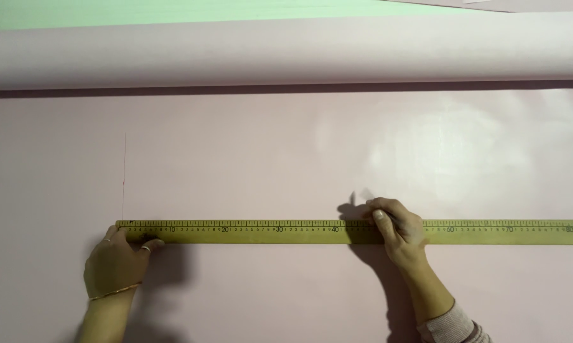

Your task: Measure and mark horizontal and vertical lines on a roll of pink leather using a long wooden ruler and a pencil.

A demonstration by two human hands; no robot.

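Pale pink sheet (267, 159), smooth and faintly glossy, lay flat below its rolled bolt (286, 54). Long yellow wooden ruler (267, 232), straight and flat, lay across the sheet. Left hand (116, 263) pressed open on the ruler's left end; right hand (397, 228) rested over its middle, fingers closed round a blurred marking tool (364, 195).

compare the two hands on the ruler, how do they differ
The left hand presses the ruler's end with spread fingers and wears a ring and bracelet; the right hand sits near mid-length, pinching a small blurred marking tool. The right wrist shows a sleeve, the left none. Both rest on the ruler.
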